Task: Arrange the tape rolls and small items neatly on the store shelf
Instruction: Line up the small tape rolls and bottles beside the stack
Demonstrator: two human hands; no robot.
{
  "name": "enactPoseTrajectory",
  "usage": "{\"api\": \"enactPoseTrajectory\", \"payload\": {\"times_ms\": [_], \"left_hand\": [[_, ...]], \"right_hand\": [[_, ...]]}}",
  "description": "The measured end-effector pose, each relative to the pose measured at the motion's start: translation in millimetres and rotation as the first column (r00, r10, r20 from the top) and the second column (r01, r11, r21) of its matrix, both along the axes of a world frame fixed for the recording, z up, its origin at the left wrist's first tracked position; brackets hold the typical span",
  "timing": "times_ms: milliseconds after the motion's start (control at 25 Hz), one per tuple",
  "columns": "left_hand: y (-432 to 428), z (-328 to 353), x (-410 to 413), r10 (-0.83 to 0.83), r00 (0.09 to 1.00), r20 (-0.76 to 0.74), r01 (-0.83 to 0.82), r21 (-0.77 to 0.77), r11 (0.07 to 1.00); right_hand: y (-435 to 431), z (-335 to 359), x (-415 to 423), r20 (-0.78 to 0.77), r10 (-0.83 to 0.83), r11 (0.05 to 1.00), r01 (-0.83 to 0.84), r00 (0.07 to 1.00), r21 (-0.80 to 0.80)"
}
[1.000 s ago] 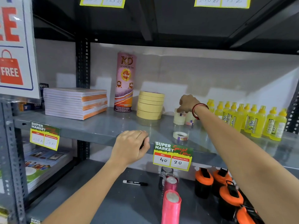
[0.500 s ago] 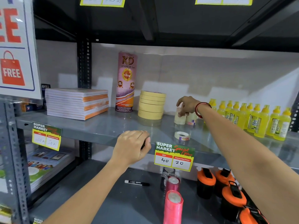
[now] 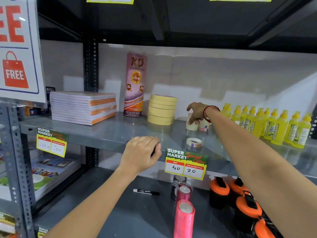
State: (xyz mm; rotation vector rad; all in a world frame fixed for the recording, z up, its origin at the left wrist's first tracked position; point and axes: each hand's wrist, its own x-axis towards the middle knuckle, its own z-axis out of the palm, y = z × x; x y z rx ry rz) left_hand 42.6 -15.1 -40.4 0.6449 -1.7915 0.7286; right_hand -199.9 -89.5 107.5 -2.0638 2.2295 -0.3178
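Note:
On the grey middle shelf (image 3: 109, 134), my right hand (image 3: 197, 111) reaches to the back, fingers spread and pointing down, with the fingertips on a short stack of small white tape rolls (image 3: 190, 126). A second small stack (image 3: 204, 125) stands just right of it. One small white tape roll (image 3: 194, 142) lies flat nearer the front edge. Left of my hand stands a stack of wide cream tape rolls (image 3: 162, 109). My left hand (image 3: 142, 153) is curled into a fist at the shelf's front edge; a dark gap shows inside it and I cannot tell what it is.
A tall pink KD tape pack (image 3: 135, 85) and a pile of notebooks (image 3: 84, 107) stand to the left, and a row of yellow glue bottles (image 3: 267, 124) to the right. The lower shelf holds a marker (image 3: 145, 192), pink ribbon rolls (image 3: 184, 219) and orange-black dispensers (image 3: 245, 206).
My right hand has loosened from a closed grasp over the small tape stack to spread fingers resting on it. My left hand has stayed at the shelf edge.

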Motion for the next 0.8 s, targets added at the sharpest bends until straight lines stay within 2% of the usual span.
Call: {"api": "enactPoseTrajectory", "payload": {"times_ms": [280,520,640,800], "left_hand": [[-2,-1,-1,0.008,1.0,-0.002,-0.008,0.01,1.0],[-2,0,0,0.013,1.0,0.003,-0.013,0.024,1.0],[-1,-1,0,0.018,1.0,0.004,-0.018,0.035,0.999],[1,0,0,0.036,0.999,0.005,-0.036,0.057,0.998]], "right_hand": [[-2,4,6,-0.121,0.025,0.997,-0.016,0.992,0.074],[12,10,16,-0.099,0.009,0.994,0.002,0.995,0.114],[24,16,20,-0.092,-0.017,1.0,0.016,0.996,-0.01],[51,23,28,0.023,0.028,0.95,-0.019,0.999,-0.313]]}}
